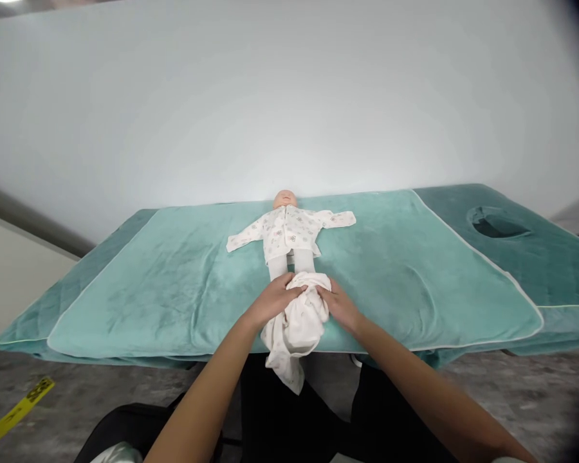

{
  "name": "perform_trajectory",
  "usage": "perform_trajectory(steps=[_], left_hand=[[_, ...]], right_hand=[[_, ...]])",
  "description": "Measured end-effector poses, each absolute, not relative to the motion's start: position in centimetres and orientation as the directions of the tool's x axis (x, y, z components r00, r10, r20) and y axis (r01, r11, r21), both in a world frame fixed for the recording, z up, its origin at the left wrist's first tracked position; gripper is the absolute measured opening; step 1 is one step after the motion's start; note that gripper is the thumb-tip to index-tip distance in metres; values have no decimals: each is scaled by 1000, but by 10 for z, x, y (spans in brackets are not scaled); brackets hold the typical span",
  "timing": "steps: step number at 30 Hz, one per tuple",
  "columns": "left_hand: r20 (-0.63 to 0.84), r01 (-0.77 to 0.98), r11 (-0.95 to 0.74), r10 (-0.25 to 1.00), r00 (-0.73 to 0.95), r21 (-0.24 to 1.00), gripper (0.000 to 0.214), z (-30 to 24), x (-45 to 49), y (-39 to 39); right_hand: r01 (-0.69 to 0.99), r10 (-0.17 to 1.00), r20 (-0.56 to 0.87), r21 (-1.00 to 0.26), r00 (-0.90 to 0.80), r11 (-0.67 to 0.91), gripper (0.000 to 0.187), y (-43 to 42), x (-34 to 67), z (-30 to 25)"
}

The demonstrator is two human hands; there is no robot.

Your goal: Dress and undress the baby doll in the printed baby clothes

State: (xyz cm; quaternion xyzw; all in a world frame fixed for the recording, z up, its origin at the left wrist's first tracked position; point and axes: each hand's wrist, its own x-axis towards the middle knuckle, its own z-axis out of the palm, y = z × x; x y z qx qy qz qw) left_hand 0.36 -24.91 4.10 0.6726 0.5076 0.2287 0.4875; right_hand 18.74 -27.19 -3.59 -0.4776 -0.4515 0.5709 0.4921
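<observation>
A baby doll (pixel 289 231) in a white printed top lies on its back on a teal towel (pixel 174 296), head toward the wall and arms spread. At its feet lies a bunched white garment (pixel 296 325), whose lower end hangs over the near table edge. My left hand (pixel 275 299) grips the garment's left side near the doll's legs. My right hand (pixel 340 305) holds its right side. Both hands have fingers curled into the cloth.
The towel covers a teal massage table (pixel 560 270) with a face hole (pixel 496 223) at the right end. A pale wall stands behind. Grey floor with a yellow tape strip (pixel 17 411) lies at lower left.
</observation>
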Motion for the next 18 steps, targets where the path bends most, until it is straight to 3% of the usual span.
perform_trajectory(steps=[3,8,11,14,18], left_hand=[[-139,395,-6,931,338,919,36,39,14,-238],[-47,479,-64,975,216,875,35,45,28,-209],[-30,512,-81,978,205,855,36,52,31,-195],[-73,541,-90,959,273,836,37,61,31,-195],[-221,444,7,874,432,896,38,68,20,-207]], right_hand=[[-201,992,-118,-972,-47,-125,50,-265,188,-37],[-244,994,-106,-965,9,-101,47,-236,189,-30],[-382,989,-142,-912,-37,-146,49,-214,190,-34],[-538,978,-201,-819,-61,-202,49,-201,191,-47],[-587,978,-199,-786,-59,-195,41,-202,196,-57]])
